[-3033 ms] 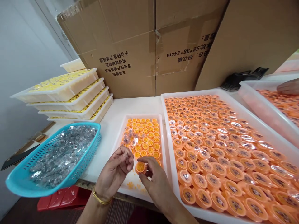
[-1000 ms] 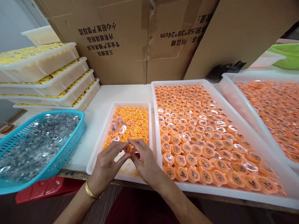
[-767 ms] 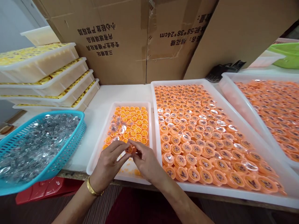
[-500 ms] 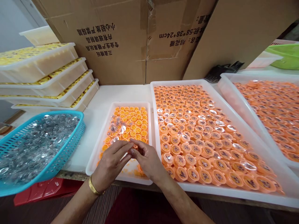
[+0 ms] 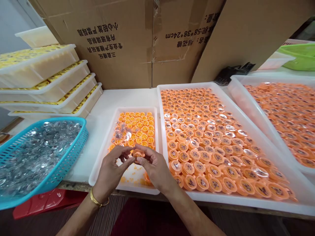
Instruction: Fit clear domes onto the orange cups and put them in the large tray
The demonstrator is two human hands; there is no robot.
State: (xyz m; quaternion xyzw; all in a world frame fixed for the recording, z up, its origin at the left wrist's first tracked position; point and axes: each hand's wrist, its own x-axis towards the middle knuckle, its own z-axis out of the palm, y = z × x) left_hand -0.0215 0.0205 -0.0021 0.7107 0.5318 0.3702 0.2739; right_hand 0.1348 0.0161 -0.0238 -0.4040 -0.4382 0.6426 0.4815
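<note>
1. The fingers of both hands are clamped on one small orange cup [image 5: 138, 153], the left hand [image 5: 109, 168] on one side and the right hand [image 5: 157, 168] on the other. Thumbs lie on the near side and forefingers on the far side, probably so that pressure from both sides steadies so small a piece. Its top is partly hidden, so I cannot tell whether a cover sits fully on it.

2. The cup is held above the near end of the small tray [image 5: 137, 189], perhaps so that anything spilled lands there; yellow bits lie on that floor.

3. Farther up this tray stand yellow-filled cups [image 5: 139, 131], with loose clear pieces [image 5: 119, 134] on some of them, presumably for a short reach.

4. On the right, the large tray [image 5: 221, 201] holds close-set cups with printed tops [image 5: 214, 172]; packing them tightly likely saves room and keeps them upright.

5. On the left, the blue basket [image 5: 83, 137] holds a heap of clear pieces [image 5: 46, 149], seemingly handy to the left hand.

6. Farther back, stacked trays [image 5: 64, 62] and cardboard [image 5: 133, 70] stand at the counter's [image 5: 123, 96] edges, probably out of the way.
</note>
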